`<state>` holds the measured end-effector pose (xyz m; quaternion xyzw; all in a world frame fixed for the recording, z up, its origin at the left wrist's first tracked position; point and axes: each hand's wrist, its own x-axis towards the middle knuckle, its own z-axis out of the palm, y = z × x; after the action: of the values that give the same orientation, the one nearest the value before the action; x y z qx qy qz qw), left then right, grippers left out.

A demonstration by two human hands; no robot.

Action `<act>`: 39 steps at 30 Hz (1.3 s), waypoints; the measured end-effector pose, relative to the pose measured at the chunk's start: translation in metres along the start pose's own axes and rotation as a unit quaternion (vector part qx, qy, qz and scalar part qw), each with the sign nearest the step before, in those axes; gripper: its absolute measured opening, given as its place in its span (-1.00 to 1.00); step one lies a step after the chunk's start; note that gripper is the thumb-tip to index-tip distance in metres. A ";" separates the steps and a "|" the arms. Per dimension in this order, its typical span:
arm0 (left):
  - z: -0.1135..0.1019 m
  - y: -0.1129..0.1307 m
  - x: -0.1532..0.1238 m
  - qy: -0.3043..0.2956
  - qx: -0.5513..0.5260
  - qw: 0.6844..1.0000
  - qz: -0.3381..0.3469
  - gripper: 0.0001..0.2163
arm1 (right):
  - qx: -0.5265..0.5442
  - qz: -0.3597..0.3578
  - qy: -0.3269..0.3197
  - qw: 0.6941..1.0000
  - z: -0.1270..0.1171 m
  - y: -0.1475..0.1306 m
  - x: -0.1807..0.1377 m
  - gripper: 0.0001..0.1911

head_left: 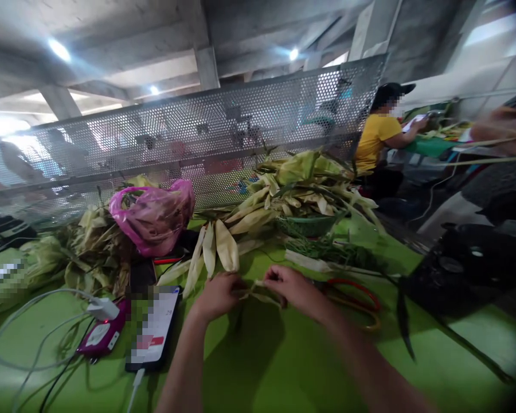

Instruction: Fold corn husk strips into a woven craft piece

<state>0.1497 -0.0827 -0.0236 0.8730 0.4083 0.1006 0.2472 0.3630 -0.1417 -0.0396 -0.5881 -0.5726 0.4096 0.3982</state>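
Note:
My left hand (222,293) is closed on a pale corn husk strip (262,295), above the green table (249,355). Its other end is pinched by the fingers of my right hand (290,287), and the short piece spans the gap between both hands. Broad cream corn husks (226,245) fan out just beyond my left hand; I cannot tell whether it touches them. Beside my right wrist lie scissors (361,301) with red and yellow handles, their blades hidden.
A pile of corn husks (305,183) fills a green basket (309,225). Left stand a pink plastic bag (155,215), a phone (155,332) and a purple power strip (105,332) with cables. A perforated metal screen (249,126) rises behind. A person in yellow (374,137) sits beyond.

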 end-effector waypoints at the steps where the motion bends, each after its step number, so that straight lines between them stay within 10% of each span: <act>1: 0.005 0.001 0.001 0.016 -0.013 1.000 0.005 -0.78 | -0.011 0.013 -0.015 1.000 0.003 0.002 -0.001 -0.89; 6: 0.020 0.012 0.010 0.053 -0.161 0.986 0.007 -0.85 | 0.041 -0.033 0.030 0.998 0.005 0.000 -0.001 -0.89; 13: 0.020 0.035 0.013 0.065 -0.495 0.865 0.043 -0.71 | 0.176 -0.076 0.069 0.979 0.000 -0.021 -0.006 -0.75; 25: 0.023 0.037 0.020 0.169 -0.313 0.934 0.047 -0.92 | -0.018 -0.139 0.120 0.983 -0.007 -0.028 -0.014 -0.89; 39: 0.027 0.048 0.017 0.143 -0.478 0.867 0.007 -0.70 | -0.034 -0.157 0.091 0.983 -0.006 -0.029 -0.014 -0.89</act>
<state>0.2028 -0.1054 -0.0227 0.6273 0.3348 0.4090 0.5720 0.3588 -0.1552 -0.0097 -0.5388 -0.6327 0.2676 0.4876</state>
